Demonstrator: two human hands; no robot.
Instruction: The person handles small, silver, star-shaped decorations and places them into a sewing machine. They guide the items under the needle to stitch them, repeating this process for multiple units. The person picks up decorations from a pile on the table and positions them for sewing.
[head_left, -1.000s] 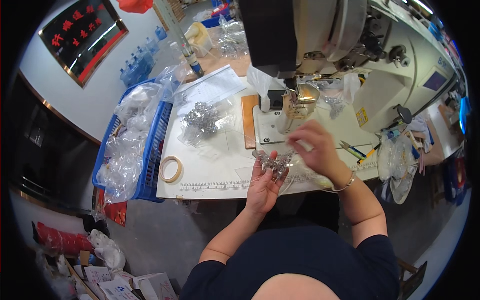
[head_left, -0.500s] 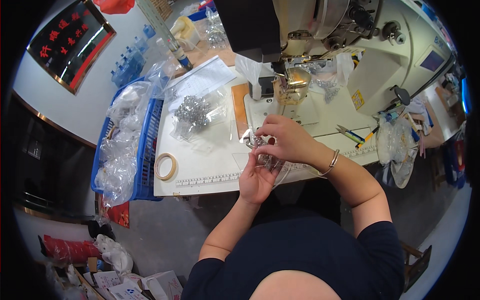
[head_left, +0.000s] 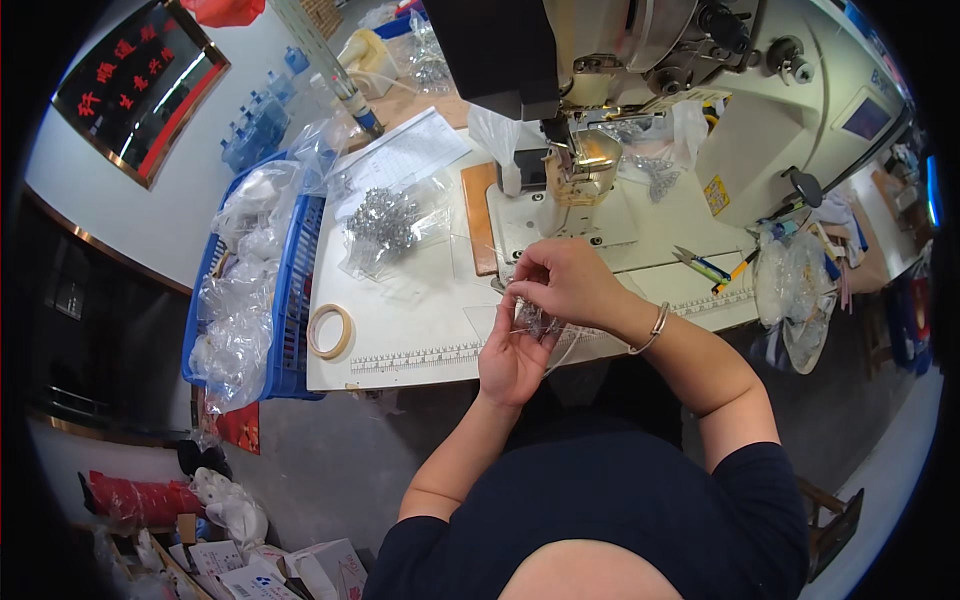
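Observation:
At the front edge of the sewing table, my left hand [head_left: 512, 365] is cupped around a bunch of small silvery pieces [head_left: 537, 320]. My right hand [head_left: 575, 285] arches over it, thumb and fingertips pinched together close to the left fingertips. What that pinch holds is too small to make out. Just beyond both hands stands the sewing machine [head_left: 590, 195], its needle area in front of me. To the left, a heap of silvery pieces [head_left: 385, 222] lies on clear plastic.
A blue basket [head_left: 290, 345] of plastic-wrapped goods stands at the table's left. On the tabletop are a tape roll [head_left: 346, 340], a ruler strip [head_left: 420, 358], a sheet of paper [head_left: 430, 140] and thread snips [head_left: 702, 265]. A clear bag [head_left: 795, 300] hangs at the right edge.
My right hand has shifted slightly down, its fingertips closing nearer the left fingertips and covering more of the silvery pieces. My left hand has stayed almost in place.

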